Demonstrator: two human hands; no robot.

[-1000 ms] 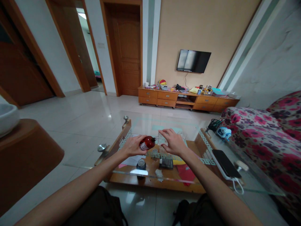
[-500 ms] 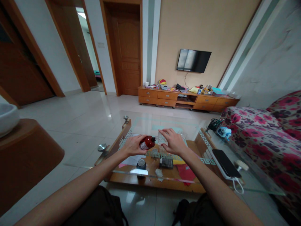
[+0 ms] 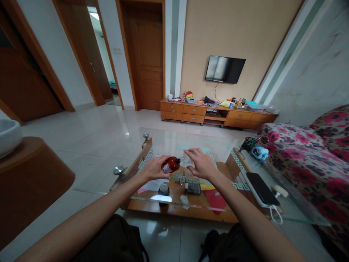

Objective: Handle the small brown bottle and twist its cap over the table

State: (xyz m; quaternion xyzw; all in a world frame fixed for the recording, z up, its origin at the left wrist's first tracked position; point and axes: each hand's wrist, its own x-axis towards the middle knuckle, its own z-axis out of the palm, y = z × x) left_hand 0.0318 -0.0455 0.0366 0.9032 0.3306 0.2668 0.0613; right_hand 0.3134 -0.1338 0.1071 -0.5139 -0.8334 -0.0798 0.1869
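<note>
Red bottle [image 3: 170,165] clenched in my left hand [image 3: 155,169]
I have the right hand [image 3: 202,164] open, just beside a clear plastic packet [image 3: 188,160] above the bench [image 3: 180,214], lower centre.

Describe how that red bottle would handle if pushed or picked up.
The bottle looks glossy, so probably slippery. Its round body would likely roll if laid down. If glass, as its shine suggests, it may be fragile and heavy.
</note>
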